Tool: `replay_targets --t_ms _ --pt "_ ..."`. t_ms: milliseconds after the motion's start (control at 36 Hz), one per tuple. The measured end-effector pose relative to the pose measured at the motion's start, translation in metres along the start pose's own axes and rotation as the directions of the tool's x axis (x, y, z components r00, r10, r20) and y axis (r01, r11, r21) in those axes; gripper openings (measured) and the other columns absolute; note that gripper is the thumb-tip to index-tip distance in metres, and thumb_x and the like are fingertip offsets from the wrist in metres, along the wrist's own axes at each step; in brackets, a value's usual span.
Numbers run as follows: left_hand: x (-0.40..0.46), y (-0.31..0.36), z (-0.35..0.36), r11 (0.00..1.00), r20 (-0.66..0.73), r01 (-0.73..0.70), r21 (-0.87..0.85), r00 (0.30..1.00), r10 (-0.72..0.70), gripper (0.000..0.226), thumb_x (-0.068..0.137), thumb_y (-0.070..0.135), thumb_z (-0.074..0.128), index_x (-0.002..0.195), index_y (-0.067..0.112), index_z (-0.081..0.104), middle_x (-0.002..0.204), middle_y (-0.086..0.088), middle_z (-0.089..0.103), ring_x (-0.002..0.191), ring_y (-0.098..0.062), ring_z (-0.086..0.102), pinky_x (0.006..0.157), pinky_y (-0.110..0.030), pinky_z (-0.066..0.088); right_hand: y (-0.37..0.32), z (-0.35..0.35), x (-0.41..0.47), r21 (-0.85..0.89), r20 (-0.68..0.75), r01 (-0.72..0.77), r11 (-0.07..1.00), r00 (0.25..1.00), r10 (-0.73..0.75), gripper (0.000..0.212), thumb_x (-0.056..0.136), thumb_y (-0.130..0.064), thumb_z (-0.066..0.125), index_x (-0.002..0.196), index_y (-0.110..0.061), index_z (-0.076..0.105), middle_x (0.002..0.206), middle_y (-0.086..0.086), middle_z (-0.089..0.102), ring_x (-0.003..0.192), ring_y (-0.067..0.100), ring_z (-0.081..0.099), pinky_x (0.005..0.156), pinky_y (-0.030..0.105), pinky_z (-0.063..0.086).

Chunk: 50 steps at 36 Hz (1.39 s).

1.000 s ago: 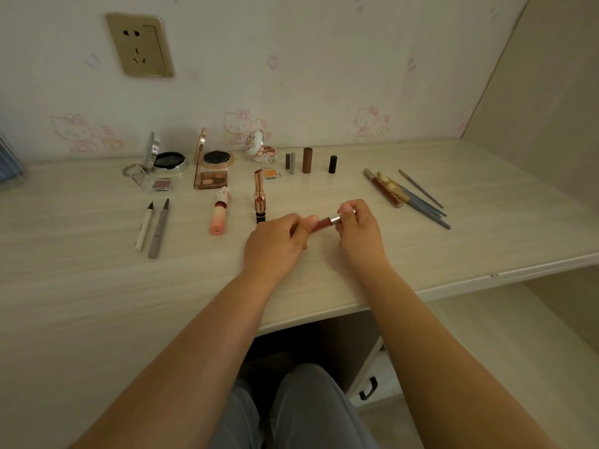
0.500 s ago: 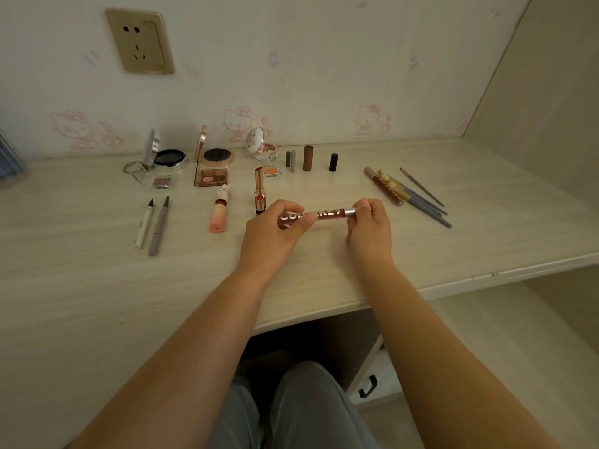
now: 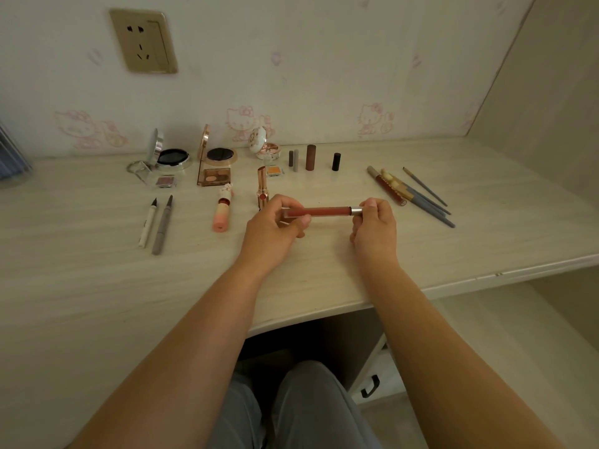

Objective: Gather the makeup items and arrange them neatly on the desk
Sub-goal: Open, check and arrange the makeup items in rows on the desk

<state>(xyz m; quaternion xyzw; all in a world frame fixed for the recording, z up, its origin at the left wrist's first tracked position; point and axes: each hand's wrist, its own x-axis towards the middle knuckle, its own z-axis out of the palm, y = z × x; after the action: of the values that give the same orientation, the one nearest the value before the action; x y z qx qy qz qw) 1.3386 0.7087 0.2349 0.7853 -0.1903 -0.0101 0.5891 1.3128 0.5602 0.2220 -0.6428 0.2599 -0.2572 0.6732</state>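
A long red lip gloss tube (image 3: 319,211) with a silver end is held level above the pale desk (image 3: 81,286). My left hand (image 3: 275,228) pinches its left end and my right hand (image 3: 374,226) pinches the silver end. Behind the left hand lie a gold lipstick (image 3: 261,187) and a pink lipstick (image 3: 223,210). Two liner pens (image 3: 157,223) lie at the left. Open compacts (image 3: 171,157) and a palette (image 3: 215,175) stand near the wall.
Small upright caps (image 3: 310,158) stand at the back middle. A lip gloss and several brushes (image 3: 411,196) lie slanted at the right. A wall socket (image 3: 144,40) is above the desk. The desk's front edge runs just below my wrists.
The hands have drawn apart and the whole red tube now shows between them, held level. Both hands have shifted slightly away from me.
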Motion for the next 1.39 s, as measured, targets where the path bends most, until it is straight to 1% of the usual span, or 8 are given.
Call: replay_targets --t_ms 139,306,389,528,722,1000,1139,1389 --pt "-0.001 0.000 -0.001 0.999 -0.054 0.043 -0.030 0.998 -0.045 0.029 0.088 0.045 0.055 0.075 0.019 0.059 0.065 0.007 0.063 0.054 0.005 0.058 0.066 -0.018 0.045 0.000 0.000 -0.001 -0.004 0.008 -0.006 1.000 1.000 0.006 0.027 0.101 -0.031 0.033 0.080 -0.027 0.050 0.071 -0.005 0.044 0.063 0.007 0.040 0.065 0.026 0.036" --pt "-0.002 -0.002 -0.001 0.998 -0.045 0.001 -0.056 0.999 -0.003 0.015 0.084 0.033 0.066 0.095 0.033 0.056 0.091 0.006 0.063 0.062 0.003 0.064 0.061 -0.007 0.045 -0.001 0.000 -0.002 -0.002 -0.008 -0.018 1.000 1.000 0.018 0.027 0.101 -0.032 0.032 0.080 -0.027 0.049 0.072 -0.004 0.044 0.064 0.007 0.041 0.068 0.029 0.037" --pt "-0.002 0.001 -0.002 1.000 -0.066 0.004 -0.029 0.998 -0.006 0.009 0.087 0.030 0.063 0.082 0.028 0.056 0.079 0.006 0.062 0.059 0.001 0.062 0.062 -0.011 0.044 -0.001 0.000 -0.002 0.000 -0.003 -0.016 1.000 1.000 0.016 0.027 0.101 -0.032 0.032 0.080 -0.028 0.049 0.074 -0.005 0.044 0.066 0.006 0.042 0.069 0.028 0.037" --pt "-0.004 0.002 -0.001 0.996 -0.178 0.086 -0.028 0.980 -0.090 0.039 0.090 0.049 0.048 0.070 0.016 0.053 0.058 0.004 0.057 0.053 -0.005 0.055 0.070 -0.022 0.046 -0.001 -0.002 -0.002 0.019 -0.004 -0.025 1.000 1.000 0.025 0.025 0.101 -0.032 0.032 0.086 -0.024 0.050 0.075 -0.004 0.044 0.065 0.006 0.042 0.066 0.025 0.037" --pt "-0.004 0.003 -0.002 1.000 -0.067 0.023 -0.017 0.997 -0.024 0.014 0.084 0.035 0.065 0.095 0.033 0.057 0.090 0.012 0.060 0.076 -0.007 0.063 0.072 -0.017 0.046 -0.003 -0.001 -0.004 0.008 -0.015 -0.022 1.000 1.000 0.022 0.026 0.101 -0.033 0.032 0.083 -0.026 0.049 0.073 -0.005 0.044 0.065 0.006 0.042 0.066 0.026 0.037" --pt "-0.003 0.003 -0.001 0.995 -0.067 0.090 0.033 0.994 -0.088 0.009 0.083 0.036 0.066 0.089 0.029 0.064 0.085 0.010 0.062 0.087 -0.011 0.058 0.072 -0.018 0.041 -0.013 -0.007 -0.008 0.161 -0.029 -0.080 0.984 0.996 0.086 0.021 0.099 -0.035 0.042 0.098 -0.020 0.057 0.064 -0.002 0.041 0.055 0.007 0.037 0.054 0.023 0.037" --pt "-0.006 0.003 0.000 0.991 -0.034 0.059 0.122 0.998 -0.056 0.010 0.083 0.037 0.066 0.086 0.027 0.065 0.075 0.013 0.056 0.073 -0.004 0.051 0.063 -0.016 0.036 -0.016 -0.009 -0.004 0.237 -0.013 -0.101 0.966 0.994 0.107 0.023 0.099 -0.034 0.043 0.088 -0.021 0.059 0.061 -0.003 0.040 0.053 0.007 0.037 0.051 0.022 0.036" --pt "-0.003 0.009 0.007 0.869 0.153 0.027 0.494 0.981 -0.118 0.017 0.083 0.049 0.060 0.094 0.036 0.064 0.078 0.018 0.060 0.079 -0.003 0.056 0.066 -0.024 0.045 -0.025 -0.008 0.019 0.228 0.140 -0.221 0.948 0.971 0.193 0.029 0.098 -0.033 0.045 0.086 -0.017 0.066 0.061 -0.004 0.038 0.049 0.007 0.030 0.044 0.020 0.029"
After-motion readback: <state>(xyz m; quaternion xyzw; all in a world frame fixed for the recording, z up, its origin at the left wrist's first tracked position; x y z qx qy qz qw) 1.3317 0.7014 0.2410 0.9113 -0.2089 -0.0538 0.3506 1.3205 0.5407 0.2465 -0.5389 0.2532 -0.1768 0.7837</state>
